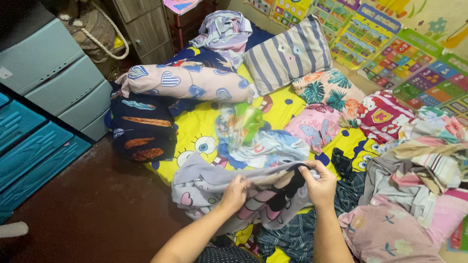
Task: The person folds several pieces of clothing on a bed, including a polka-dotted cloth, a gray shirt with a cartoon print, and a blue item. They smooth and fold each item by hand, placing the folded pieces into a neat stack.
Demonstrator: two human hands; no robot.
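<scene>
Grey patterned garment point(209, 185) with pink hearts is lying at the near edge of the bed, draped over the yellow cartoon bedsheet point(195, 131), and both hands are working on it. Left hand point(236, 193) is pinching a bunched fold near the middle; right hand point(319, 184) is gripping the upper edge where a dark lining is showing. Both clenched on the cloth, pulling it apart a little, likely to spread it and find an edge.

Around it, largest first:
- Teal plastic drawer units point(46, 73) are standing far left, on the dark floor point(97, 214).
- Heap of loose clothes point(419, 165) is piling up on the right, reaching close to the right hand and crowding that side.
- Striped pillow point(287, 56) is leaning at the far side, against the wall of colourful charts point(399, 48).
- Heart-print bolster point(190, 83) is lying across the far left of the bed.
- Dark folded cloth with leaf shapes point(144, 129) is sitting at the left edge of the bed.
- Light blue and green crumpled garment point(253, 139) is lying just beyond the hands, taking up the middle of the sheet.
- Pink butterfly pillow point(317, 126) is lying right of that.

Little bare sheet is showing for laying anything flat.
</scene>
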